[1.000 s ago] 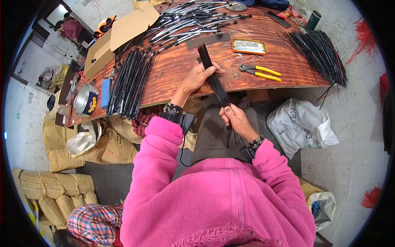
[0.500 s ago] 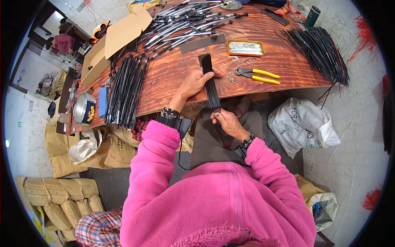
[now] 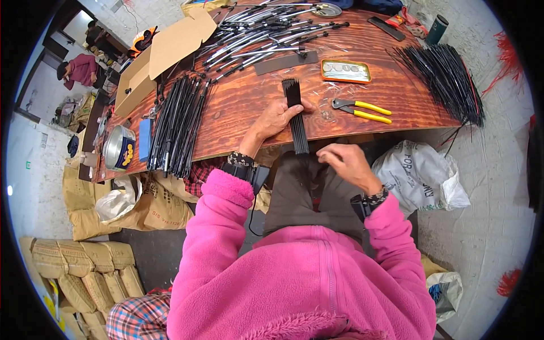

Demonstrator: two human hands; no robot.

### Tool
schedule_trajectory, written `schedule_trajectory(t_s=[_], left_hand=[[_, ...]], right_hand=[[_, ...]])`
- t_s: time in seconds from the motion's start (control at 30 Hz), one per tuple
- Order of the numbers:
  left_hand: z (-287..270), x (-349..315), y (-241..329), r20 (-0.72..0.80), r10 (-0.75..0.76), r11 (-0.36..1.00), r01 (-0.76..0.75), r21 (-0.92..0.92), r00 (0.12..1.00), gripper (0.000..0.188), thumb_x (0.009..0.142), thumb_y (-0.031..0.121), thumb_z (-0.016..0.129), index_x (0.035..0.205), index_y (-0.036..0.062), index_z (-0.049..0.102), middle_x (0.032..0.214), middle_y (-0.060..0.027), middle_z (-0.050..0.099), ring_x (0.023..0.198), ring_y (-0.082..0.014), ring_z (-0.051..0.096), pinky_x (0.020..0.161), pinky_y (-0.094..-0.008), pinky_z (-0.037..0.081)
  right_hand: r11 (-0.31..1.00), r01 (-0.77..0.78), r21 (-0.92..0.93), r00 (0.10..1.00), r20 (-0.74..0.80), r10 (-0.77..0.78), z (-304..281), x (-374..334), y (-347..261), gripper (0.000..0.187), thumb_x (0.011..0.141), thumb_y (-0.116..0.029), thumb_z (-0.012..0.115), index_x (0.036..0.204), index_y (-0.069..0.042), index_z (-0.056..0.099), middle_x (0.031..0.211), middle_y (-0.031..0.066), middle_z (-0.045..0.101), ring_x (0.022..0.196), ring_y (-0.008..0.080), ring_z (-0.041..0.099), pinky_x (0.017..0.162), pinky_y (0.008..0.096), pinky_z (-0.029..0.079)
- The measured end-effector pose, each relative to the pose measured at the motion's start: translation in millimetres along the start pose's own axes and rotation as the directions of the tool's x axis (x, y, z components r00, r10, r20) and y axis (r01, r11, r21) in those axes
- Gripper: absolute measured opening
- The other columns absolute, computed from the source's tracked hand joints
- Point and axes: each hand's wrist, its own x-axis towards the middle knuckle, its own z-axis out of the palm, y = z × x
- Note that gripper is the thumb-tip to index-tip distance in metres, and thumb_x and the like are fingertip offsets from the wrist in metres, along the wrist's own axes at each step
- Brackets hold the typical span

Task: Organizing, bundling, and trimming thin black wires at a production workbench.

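In my left hand [image 3: 276, 120] is a flat bundle of thin black rods [image 3: 297, 133], held upright over the table's front edge. My thumb lies across its front, and the tops fan out slightly above my fingers. My right hand [image 3: 350, 164] is apart from the bundle, just right of its lower end, above my lap. Its thumb and forefinger are drawn together; whether anything small is between them cannot be made out. Yellow-handled pliers [image 3: 362, 110] lie on the table right of the bundle. Behind them sits a shallow yellow-rimmed tin [image 3: 345, 71] with round pale pieces.
More black rods lie at the right [image 3: 445, 76] and left [image 3: 178, 124] of the wooden table [image 3: 238, 93]. Silver-and-black rods [image 3: 266, 37] pile up at the back. An open cardboard box [image 3: 135, 85] and a round can [image 3: 118, 147] stand left. A white sack [image 3: 416, 173] stands below right.
My right hand has left the bundle's lower end and moved to the right. My left hand keeps its hold on the bundle. The whole view has shifted slightly.
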Motion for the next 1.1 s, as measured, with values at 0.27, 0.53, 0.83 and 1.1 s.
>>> schedule_trajectory(t_s=[0.27, 0.53, 0.83, 1.1], left_hand=[[-4.1, 0.4, -18.3, -0.068, -0.046, 0.999, 0.046, 0.002, 0.997, 0.026, 0.101, 0.018, 0.052, 0.113, -0.0015, 0.064, 0.108, -0.0070, 0.068, 0.102, -0.0175, 0.062, 0.091, -0.0322, 0.048], [-8.0, -7.0, -22.0, -0.074, 0.021, 0.965, -0.001, 0.264, 0.997, 0.028, 0.095, 0.016, 0.058, 0.118, 0.0003, 0.059, 0.111, -0.0139, 0.066, 0.102, -0.0231, 0.062, 0.090, -0.0363, 0.048], [-7.7, -8.5, -15.4, -0.138, 0.200, 0.976, -0.186, 0.110, 0.970, 0.064, 0.092, 0.005, 0.058, 0.150, 0.0052, 0.031, 0.133, -0.0120, 0.052, 0.108, -0.0187, 0.057, 0.093, -0.0326, 0.046], [-9.1, 2.3, -24.3, -0.086, 0.005, 0.993, -0.015, -0.114, 0.996, 0.080, 0.091, 0.007, 0.065, 0.155, 0.0059, 0.017, 0.132, -0.0041, 0.046, 0.099, -0.0094, 0.053, 0.088, -0.0263, 0.047]], right_hand=[[0.983, 0.161, 0.088, 0.947, -0.293, -0.128, -15.2, 92.7, -40.7, 0.017, 0.090, -0.008, 0.062, 0.104, 0.001, 0.066, 0.093, 0.0060, 0.067, 0.086, 0.0111, 0.063, 0.071, 0.0255, 0.049], [0.909, 0.381, -0.171, 0.858, -0.300, -0.416, 9.7, 126.1, -32.0, 0.010, 0.082, -0.008, 0.065, 0.088, -0.002, 0.070, 0.088, 0.0136, 0.065, 0.087, 0.0310, 0.060, 0.079, 0.0380, 0.047], [0.953, 0.302, -0.013, 0.912, -0.289, -0.292, 19.3, 119.9, -42.4, 0.012, 0.085, -0.007, 0.064, 0.092, 0.002, 0.069, 0.088, 0.0144, 0.068, 0.082, 0.0247, 0.064, 0.071, 0.0323, 0.048], [0.983, 0.151, -0.103, 0.946, -0.273, -0.173, 15.9, 121.9, -16.5, 0.017, 0.087, -0.014, 0.065, 0.094, 0.001, 0.070, 0.077, 0.0131, 0.066, 0.072, 0.0208, 0.064, 0.066, 0.0331, 0.048]])
